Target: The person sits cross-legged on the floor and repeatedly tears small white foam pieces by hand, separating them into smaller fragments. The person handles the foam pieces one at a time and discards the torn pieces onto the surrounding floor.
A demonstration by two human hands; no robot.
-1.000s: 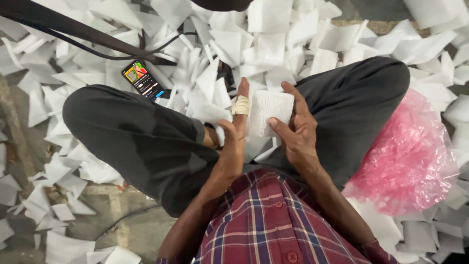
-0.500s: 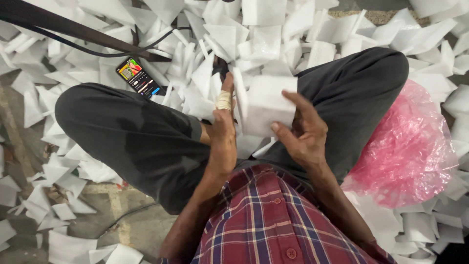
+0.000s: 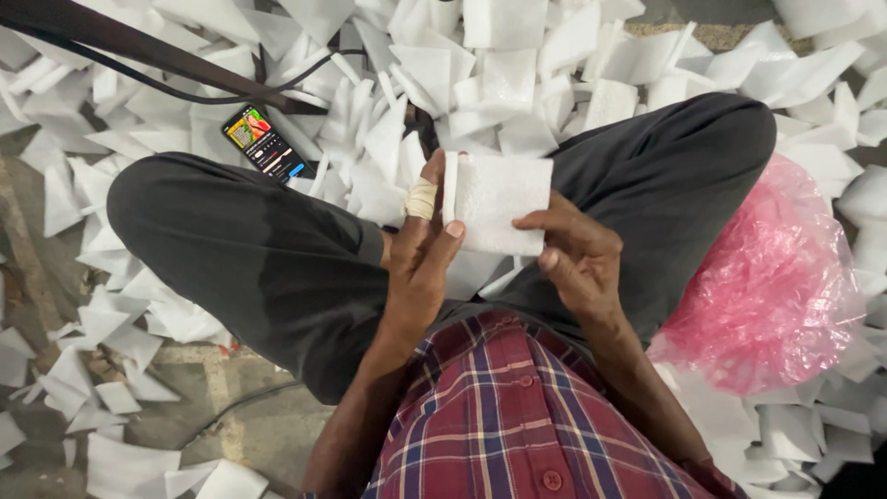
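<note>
White foam sheet (image 3: 499, 203), rectangular, held upright over the lap between both hands, just above the crossed legs. Pinched along its left edge by the left hand (image 3: 420, 249), thumb in front, bandaged finger (image 3: 421, 198) pressed straight up behind the edge. Gripped at its right and lower edge by the right hand (image 3: 577, 254), fingers curled onto the face, thumb tucked beneath. Neither hand slack; both closed on the sheet.

As for progress: only this one piece in hand, seemingly being squared up or folded, with no finished stack clearly visible. Judging by the heap of loose white foam pieces (image 3: 517, 65) spread over the floor ahead and to both sides, much left to handle.

Further out: pink plastic bag (image 3: 776, 277) bunched just beside the right knee; phone (image 3: 263, 143) with lit screen lying among the pieces beyond the left knee; dark cable (image 3: 185, 92) trailing across the heap.

Against half a second ago: sheet slightly lower and more squarely faced to the camera, left hand sitting lower along its edge, right hand shifted a little toward the lower corner. Bag, phone and heap unchanged.
</note>
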